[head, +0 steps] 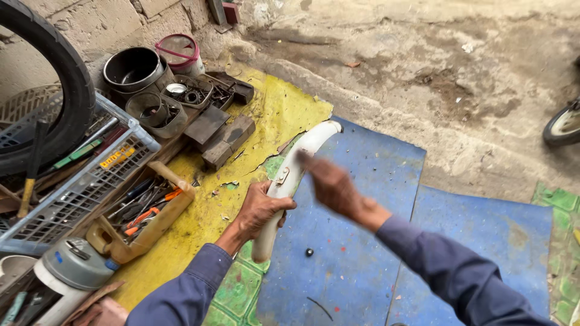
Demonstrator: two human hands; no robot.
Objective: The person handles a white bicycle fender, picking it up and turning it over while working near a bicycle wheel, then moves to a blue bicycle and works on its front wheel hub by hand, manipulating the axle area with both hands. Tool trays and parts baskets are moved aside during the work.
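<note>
Blue mat point(356, 259) over rough concrete floor point(459, 72), yellow sheet point(266, 121) beside it. Black tyre point(66, 78) leans at far left, above a blue-white plastic crate point(90, 181) full of hand tools. Tan cut-open jug point(151, 220) in front holds screwdrivers and pliers. Round metal tins point(136, 69) and wood blocks point(220, 136) sit along the wall.

Work piece: white curved fender point(302, 160), held above the mat edge, long axis running away from the person, far tip over the yellow/blue boundary.

Left hand point(260, 208): clenched around the fender's near third, fingers wrapped fully, thumb over top. Solid grasp.

Right hand point(332, 184): motion-blurred, fingers reaching onto the fender's mid section near a small metal bracket point(281, 175). Looks touching or just off the surface; can't tell how far open, or if it grips anything.

Judgement: keep left-hand clamp close to the bracket so the part doesn't twist while the right hand works it. Small dark bolt or nut point(309, 252) lies loose on the mat below, easy to lose.
</note>
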